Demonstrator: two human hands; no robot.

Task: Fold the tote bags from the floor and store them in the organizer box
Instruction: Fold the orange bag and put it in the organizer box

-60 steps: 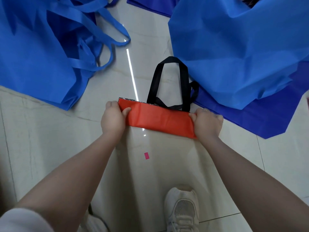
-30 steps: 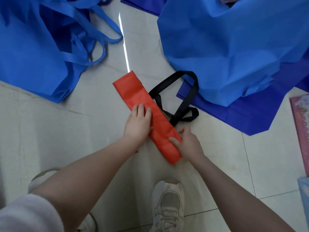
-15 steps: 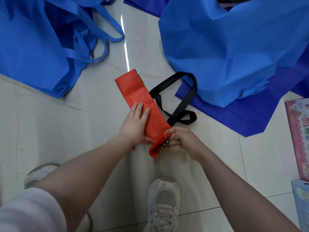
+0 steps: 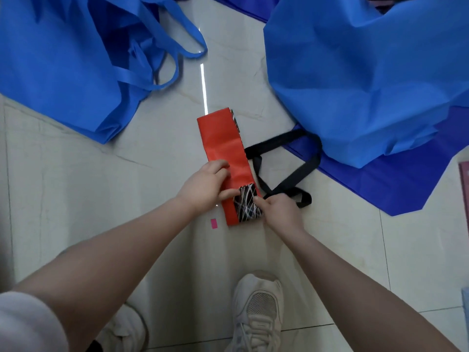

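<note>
A narrow red tote bag [image 4: 224, 151], folded into a strip, lies on the pale tiled floor [image 4: 76, 186] at centre. Its near end is turned up, showing a black-and-white lining. The left hand [image 4: 206, 185] and right hand [image 4: 278, 212] pinch that flap from either side. Black handles [image 4: 286, 163] trail toward 3 o'clock. Blue tote bags [image 4: 355, 72] lie at 10 and 2 o'clock

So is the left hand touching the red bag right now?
Touching. The head view shows the left hand on the red bag, thumb pressing the folded-over patterned end.
</note>
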